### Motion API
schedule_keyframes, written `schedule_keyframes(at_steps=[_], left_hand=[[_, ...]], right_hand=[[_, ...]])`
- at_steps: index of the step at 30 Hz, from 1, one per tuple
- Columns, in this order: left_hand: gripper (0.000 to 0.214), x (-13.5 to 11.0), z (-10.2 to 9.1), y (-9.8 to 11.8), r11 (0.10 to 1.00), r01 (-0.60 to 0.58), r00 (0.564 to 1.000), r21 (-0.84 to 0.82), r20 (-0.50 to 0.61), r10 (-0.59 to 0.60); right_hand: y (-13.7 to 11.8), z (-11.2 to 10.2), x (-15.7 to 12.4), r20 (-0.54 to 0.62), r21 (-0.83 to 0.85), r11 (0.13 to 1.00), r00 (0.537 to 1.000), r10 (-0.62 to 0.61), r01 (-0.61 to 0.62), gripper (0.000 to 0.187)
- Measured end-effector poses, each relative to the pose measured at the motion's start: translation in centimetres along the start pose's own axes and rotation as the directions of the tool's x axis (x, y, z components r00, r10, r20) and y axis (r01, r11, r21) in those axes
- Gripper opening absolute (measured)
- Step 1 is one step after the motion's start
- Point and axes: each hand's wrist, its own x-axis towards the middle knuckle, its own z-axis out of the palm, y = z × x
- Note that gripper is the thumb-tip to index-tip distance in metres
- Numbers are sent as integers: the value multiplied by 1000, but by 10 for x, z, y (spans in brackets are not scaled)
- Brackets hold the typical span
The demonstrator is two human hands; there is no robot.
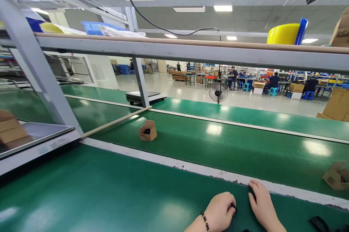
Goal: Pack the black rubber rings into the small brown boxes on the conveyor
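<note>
At the bottom edge my left hand [219, 211], with a beaded bracelet on the wrist, is curled into a fist on the green table top [109, 195], with a small dark thing at its fingertips. My right hand [263, 204] lies beside it, fingers together and bent down over a small black object that I cannot make out, close to the white strip [174, 164] along the conveyor belt. A small open cardboard box [148, 130] with a black part inside sits on the green belt [231, 148], far from both hands.
Another open cardboard box [336, 176] lies on the belt at right. A black item [317, 222] sits at the bottom right. A weighing scale [35, 135] stands left, a grey shelf frame [191, 52] overhead, a fan [218, 93] and seated workers beyond.
</note>
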Motion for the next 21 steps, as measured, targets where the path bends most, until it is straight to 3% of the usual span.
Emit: schedule_keyframes(at_steps=[3, 9, 14, 18, 21], left_hand=[[20, 0, 2, -3, 996, -81, 997, -24, -24, 80], [24, 2, 6, -3, 999, -26, 999, 34, -33, 27], [16, 4, 10, -10, 994, -92, 995, 56, -21, 94], [5, 4, 7, -8, 999, -46, 998, 13, -30, 47], [11, 2, 2, -4, 1000, -14, 1000, -1, -25, 14]], right_hand=[[1, -1, -1, 13, 4, 1000, 1000, 0, 0, 34], [2, 0, -1, 20, 0, 1000, 1000, -4, 4, 33], [7, 9, 0, 35, -6, 1000, 999, -2, 2, 32], [5, 12, 1, 33, -15, 1000, 999, -7, 7, 32], [-2, 6, 2, 37, -17, 1000, 999, 0, 0, 32]])
